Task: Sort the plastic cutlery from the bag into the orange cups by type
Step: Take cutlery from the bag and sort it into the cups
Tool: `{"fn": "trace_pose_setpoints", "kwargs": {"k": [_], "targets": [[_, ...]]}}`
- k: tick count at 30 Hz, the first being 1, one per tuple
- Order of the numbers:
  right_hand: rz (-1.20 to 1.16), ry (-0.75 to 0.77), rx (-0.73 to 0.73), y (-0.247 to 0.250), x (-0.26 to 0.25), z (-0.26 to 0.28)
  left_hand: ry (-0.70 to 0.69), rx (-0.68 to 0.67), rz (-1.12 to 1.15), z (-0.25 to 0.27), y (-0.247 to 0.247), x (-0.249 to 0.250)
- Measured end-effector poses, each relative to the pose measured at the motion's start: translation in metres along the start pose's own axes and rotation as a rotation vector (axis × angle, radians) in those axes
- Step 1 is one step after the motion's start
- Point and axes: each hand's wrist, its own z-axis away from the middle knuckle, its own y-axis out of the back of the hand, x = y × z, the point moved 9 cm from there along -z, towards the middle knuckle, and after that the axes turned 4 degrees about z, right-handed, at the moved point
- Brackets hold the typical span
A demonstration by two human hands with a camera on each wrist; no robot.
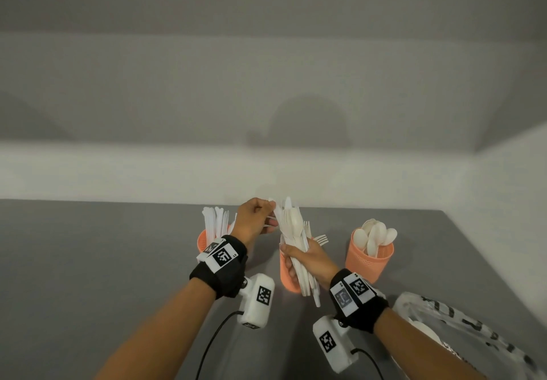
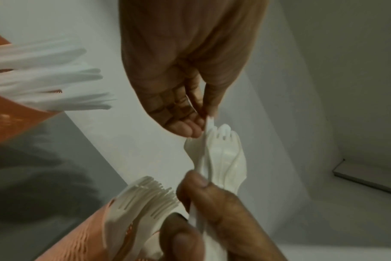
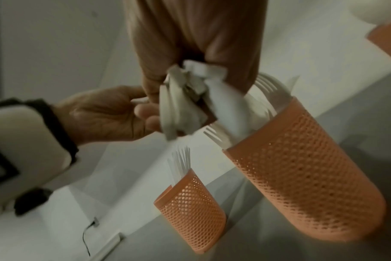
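Observation:
My right hand [image 1: 293, 261] grips a bundle of white plastic cutlery [image 1: 291, 231] upright over the middle orange cup [image 1: 285, 276], which holds forks [image 1: 321, 240]. The bundle mixes spoons, forks and knives. My left hand [image 1: 270, 212] pinches the top end of one thin white piece [image 2: 209, 123] at the bundle's left side; its type is unclear. The left orange cup [image 1: 202, 239] holds knives [image 1: 213, 219]. The right orange cup [image 1: 370, 261] holds spoons [image 1: 374, 233]. From the right wrist, the bundle's handles [image 3: 190, 98] stick out below my fist, beside the fork cup [image 3: 301, 185].
The plastic bag [image 1: 461, 323] lies on the grey table [image 1: 103, 261] at the lower right, under my right forearm. A white wall runs close behind the cups. Cables trail from both wrist cameras toward the table's near edge.

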Motion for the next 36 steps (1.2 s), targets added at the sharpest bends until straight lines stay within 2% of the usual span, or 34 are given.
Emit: {"fn": "trace_pose_setpoints", "kwargs": {"k": [3, 10, 12, 17, 19, 24, 30, 32, 36], "targets": [[-0.028, -0.035, -0.025, 0.002, 0.003, 0.002, -0.033, 0.093, 0.031, -0.002, 0.008, 0.008], [0.112, 0.074, 0.025, 0.008, -0.005, 0.005, -0.093, 0.314, 0.234, -0.014, 0.034, 0.025], [0.118, 0.085, 0.057, 0.011, -0.007, 0.006, -0.062, 0.276, 0.208, -0.018, 0.033, 0.025], [0.122, 0.055, 0.065, 0.012, -0.009, 0.005, -0.003, -0.023, -0.003, -0.004, 0.001, 0.016], [0.126, 0.038, 0.043, 0.01, -0.009, 0.004, 0.025, -0.084, -0.025, 0.001, -0.008, 0.008], [0.075, -0.028, -0.011, 0.005, -0.001, 0.002, 0.034, -0.102, -0.024, 0.0, -0.012, 0.002], [0.0, -0.013, -0.036, 0.009, -0.001, 0.004, 0.035, 0.109, 0.098, -0.013, 0.012, -0.001], [-0.005, 0.001, -0.029, 0.01, -0.002, 0.003, 0.057, 0.09, 0.124, -0.013, 0.011, -0.006], [0.009, 0.025, -0.024, 0.009, -0.006, 0.002, 0.109, -0.035, 0.158, -0.004, -0.006, -0.025]]}}
